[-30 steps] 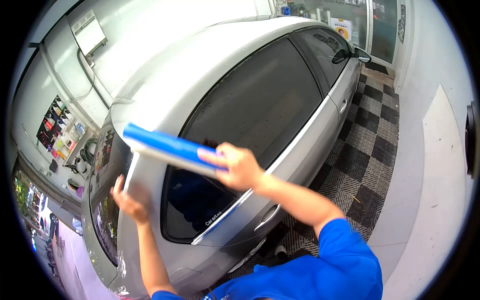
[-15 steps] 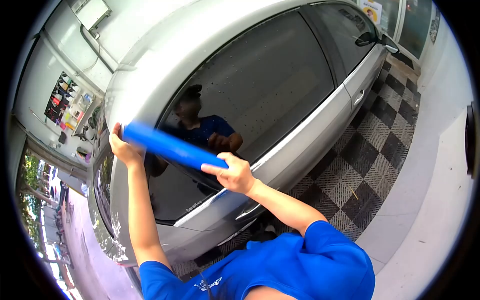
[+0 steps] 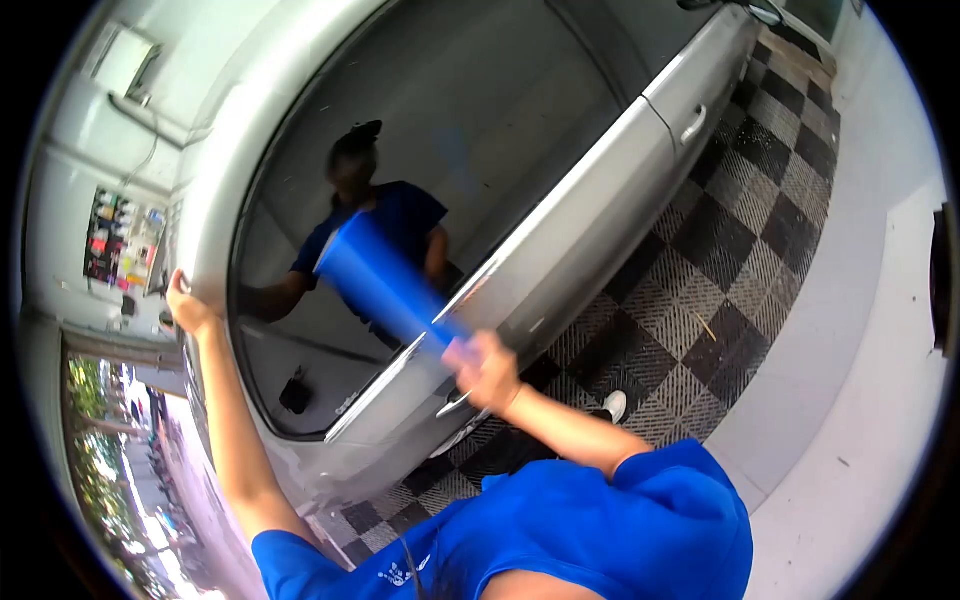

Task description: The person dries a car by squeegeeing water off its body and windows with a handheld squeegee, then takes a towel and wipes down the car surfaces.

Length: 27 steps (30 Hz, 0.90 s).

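Observation:
My right hand point(image 3: 487, 372) is closed on the lower end of a blue roll point(image 3: 380, 280), which slants up and left in front of the dark side window point(image 3: 520, 110) of a silver car point(image 3: 575, 240). The roll is blurred. My left hand point(image 3: 190, 308) is raised at the left, beside the car's rear edge. Its fingers are bent near the body, and I cannot make out whether anything is between them. The window glass reflects a person in a blue shirt. A chrome door handle point(image 3: 453, 403) lies just below my right hand.
Black and grey checkered floor tiles point(image 3: 715, 235) run along the car. A pale wall point(image 3: 850, 400) curves up the right side. Bottles and tools hang on a rack point(image 3: 115, 240) at the far left, above an opening to the outside. A white shoe point(image 3: 615, 405) shows below.
The view has shifted along the car. The blue roll has swung away from my left hand, from the roof edge to in front of the window. My left hand is now farther left.

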Motion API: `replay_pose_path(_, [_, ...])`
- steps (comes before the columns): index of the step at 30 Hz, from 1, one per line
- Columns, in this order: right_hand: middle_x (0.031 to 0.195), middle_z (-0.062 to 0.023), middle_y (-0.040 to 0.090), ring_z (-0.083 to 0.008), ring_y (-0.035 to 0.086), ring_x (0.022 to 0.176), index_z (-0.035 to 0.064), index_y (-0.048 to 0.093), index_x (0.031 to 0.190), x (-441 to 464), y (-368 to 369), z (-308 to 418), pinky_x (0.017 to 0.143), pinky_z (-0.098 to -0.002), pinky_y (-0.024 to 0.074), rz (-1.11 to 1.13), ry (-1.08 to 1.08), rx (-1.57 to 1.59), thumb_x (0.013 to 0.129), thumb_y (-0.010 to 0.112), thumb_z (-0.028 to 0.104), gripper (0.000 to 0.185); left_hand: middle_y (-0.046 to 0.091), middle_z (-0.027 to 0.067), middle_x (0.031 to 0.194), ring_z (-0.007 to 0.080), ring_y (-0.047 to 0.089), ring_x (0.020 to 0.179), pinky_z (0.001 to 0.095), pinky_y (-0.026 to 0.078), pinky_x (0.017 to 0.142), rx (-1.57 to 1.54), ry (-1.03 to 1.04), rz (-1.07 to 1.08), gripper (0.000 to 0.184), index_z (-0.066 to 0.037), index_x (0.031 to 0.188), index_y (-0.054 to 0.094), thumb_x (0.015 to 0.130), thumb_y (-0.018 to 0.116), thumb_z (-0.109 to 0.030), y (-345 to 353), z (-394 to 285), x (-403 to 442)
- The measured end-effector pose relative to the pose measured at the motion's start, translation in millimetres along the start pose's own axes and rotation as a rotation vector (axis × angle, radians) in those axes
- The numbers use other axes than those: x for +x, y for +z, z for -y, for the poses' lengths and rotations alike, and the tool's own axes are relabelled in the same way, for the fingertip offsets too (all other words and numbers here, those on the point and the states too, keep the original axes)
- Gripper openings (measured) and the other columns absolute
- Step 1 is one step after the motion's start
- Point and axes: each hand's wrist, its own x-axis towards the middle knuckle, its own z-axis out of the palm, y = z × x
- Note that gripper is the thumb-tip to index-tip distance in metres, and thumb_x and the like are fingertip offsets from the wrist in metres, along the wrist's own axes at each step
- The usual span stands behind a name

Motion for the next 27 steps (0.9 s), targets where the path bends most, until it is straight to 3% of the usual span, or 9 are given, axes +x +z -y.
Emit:
replay_pose_path(4, [0.087,-0.0073,0.063,-0.0275,0.066,0.081,0.0314,0.071,0.111,-54.3,-17.7,-20.0,0.071,-0.037,0.0552,0.558,0.03,-0.026,0.081,0.072,0.03,0.03,0.066,0.0055,0.121,0.027,0.063,0.107,0.0372,0.047,0.091,0.935,0.163,-0.147,0.039,-0.015,0.117,0.067,0.098,0.035,-0.027,42.5,-62.7,-15.9])
replay_pose_path(6, [0.084,-0.0084,0.064,-0.0293,0.067,0.08,0.0226,0.071,0.107,-38.8,-56.2,-77.5,0.069,-0.0384,0.055,0.242,0.141,-0.122,0.081,0.073,0.039,0.031,0.068,0.0049,0.117,0.0289,0.064,0.103,0.0388,0.047,0.09,0.754,0.293,-0.201,0.04,-0.016,0.119,0.066,0.097,0.035,-0.029,36.8,52.3,41.1])
replay_pose_path(12, [0.111,-0.019,0.06,-0.0288,0.065,0.078,0.0125,0.025,0.152,113.9,-220.0,-239.6,0.068,-0.037,0.0539,-0.648,0.016,-0.735,0.088,0.057,0.007,0.072,0.063,0.0116,0.123,0.0284,0.058,0.114,0.0377,0.042,0.101,0.722,0.205,-0.128,0.046,-0.006,0.122,0.063,0.1,0.028,-0.027,23.5,-52.2,6.4])
replay_pose_path(14, [0.102,-0.0149,0.061,-0.0211,0.058,0.059,0.017,0.021,0.154,133.4,-240.9,-254.7,0.053,-0.0331,0.0503,-0.708,0.649,0.053,0.088,0.056,0.005,0.076,0.062,0.0138,0.124,0.0298,0.056,0.117,0.0391,0.041,0.102,0.712,0.305,-0.085,0.047,-0.005,0.122,0.062,0.1,0.027,-0.027,14.5,-34.9,24.0])
replay_pose_path(17, [0.099,-0.0116,0.06,-0.0155,0.048,0.05,0.0175,0.02,0.154,102.5,-195.1,-298.1,0.043,-0.0309,0.0444,-0.928,0.718,0.366,0.086,0.056,0.003,0.079,0.06,0.0168,0.126,0.0307,0.054,0.12,0.0403,0.039,0.105,0.617,0.155,-0.068,0.049,-0.002,0.123,0.061,0.099,0.026,-0.026,25.3,-89.1,-6.9])
replay_pose_path(19, [0.097,-0.0086,0.059,-0.0159,0.049,0.05,0.0178,0.022,0.154,-6.0,-116.1,-415.5,0.036,-0.0309,0.0391,-0.996,0.357,-0.407,0.087,0.054,0.007,0.075,0.06,0.0168,0.126,0.0307,0.054,0.121,0.04,0.039,0.105,0.652,0.189,-0.056,0.048,-0.001,0.123,0.061,0.099,0.026,-0.025,20.7,-79.1,-0.8])
replay_pose_path(22, [0.077,-0.0048,0.052,-0.0153,0.049,0.051,0.0127,0.054,0.115,-90.3,-44.1,-280.4,0.035,-0.0293,0.039,-1.021,1.538,0.63,0.084,0.051,0.013,0.031,0.062,0.0181,0.123,0.0316,0.056,0.117,0.0393,0.042,0.103,0.759,0.285,-0.046,0.045,-0.001,0.122,0.062,0.099,0.029,-0.02,9.4,-38.2,44.6])
replay_pose_path(24, [0.056,-0.0038,0.036,-0.016,0.041,0.044,0.0099,0.038,0.075,-195.4,-25.4,-280.5,0.036,-0.0254,0.0338,-0.467,2.275,1.408,0.079,0.052,0.017,0.017,0.064,0.0188,0.119,0.032,0.06,0.111,0.0388,0.046,0.099,1.072,0.593,-0.071,0.041,0.001,0.12,0.062,0.098,0.033,-0.015,-8.9,8.9,84.8])
replay_pose_path(27, [0.06,-0.0056,0.039,-0.0173,0.041,0.045,0.0074,0.041,0.076,-192.9,-46.9,-236.0,0.037,-0.0259,0.0374,-1.035,2.174,1.478,0.078,0.054,0.016,0.015,0.066,0.018,0.115,0.0302,0.062,0.106,0.0371,0.049,0.093,1.071,0.532,-0.031,0.033,0.003,0.116,0.063,0.095,0.044,-0.014,-3.8,-14.3,72.5])
